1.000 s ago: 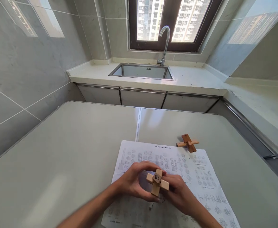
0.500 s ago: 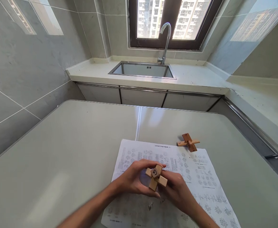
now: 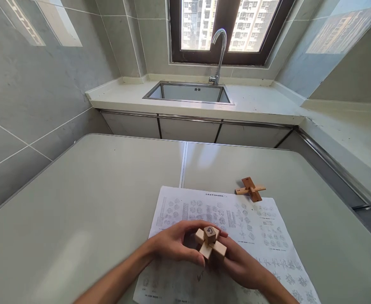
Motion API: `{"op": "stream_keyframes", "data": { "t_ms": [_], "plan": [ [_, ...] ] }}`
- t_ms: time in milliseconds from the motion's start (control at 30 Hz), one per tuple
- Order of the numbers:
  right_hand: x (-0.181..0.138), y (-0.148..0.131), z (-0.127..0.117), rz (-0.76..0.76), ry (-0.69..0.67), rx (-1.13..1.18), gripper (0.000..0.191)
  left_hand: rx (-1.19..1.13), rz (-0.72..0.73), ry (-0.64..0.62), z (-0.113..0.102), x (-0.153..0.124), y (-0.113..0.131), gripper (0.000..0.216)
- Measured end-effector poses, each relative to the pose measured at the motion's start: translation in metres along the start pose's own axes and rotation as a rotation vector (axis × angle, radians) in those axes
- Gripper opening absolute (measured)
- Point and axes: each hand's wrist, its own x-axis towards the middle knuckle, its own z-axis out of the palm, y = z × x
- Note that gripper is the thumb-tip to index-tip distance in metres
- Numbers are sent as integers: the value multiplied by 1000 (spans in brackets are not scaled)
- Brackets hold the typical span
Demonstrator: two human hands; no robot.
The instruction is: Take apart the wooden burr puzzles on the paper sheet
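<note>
Both hands hold a pale wooden cross-shaped puzzle (image 3: pixel 210 242) just above a printed instruction sheet (image 3: pixel 261 236). My left hand (image 3: pixel 174 244) curls round its left side, thumb under and fingers over the top. My right hand (image 3: pixel 240 264) grips its right arm from below. A dark mark shows on the end of the puzzle's upright piece. A second, darker wooden cross puzzle (image 3: pixel 250 189) lies on the table beyond the sheet's far right corner, apart from both hands.
The grey table (image 3: pixel 87 198) has a seam down its middle and a rounded far-left corner. Beyond it runs a counter with a steel sink (image 3: pixel 188 92) and a tap (image 3: pixel 219 55) under a window. A tiled wall stands at left, a counter ledge at right.
The puzzle has been turned a little in my hands and lowered slightly toward the sheet. The second puzzle has not moved.
</note>
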Motion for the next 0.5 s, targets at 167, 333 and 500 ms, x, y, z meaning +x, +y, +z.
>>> {"op": "stream_keyframes", "data": {
  "t_ms": [167, 333, 500],
  "plan": [
    [6, -4, 3, 31, 17, 121, 49, 119, 32, 166, 8, -3, 1, 59],
    [9, -3, 8, -28, 87, 56, 54, 203, 77, 285, 15, -4, -6, 58],
    [8, 1, 8, -25, 156, 15, 50, 222, 64, 328, 17, -2, -11, 57]
  ]
}}
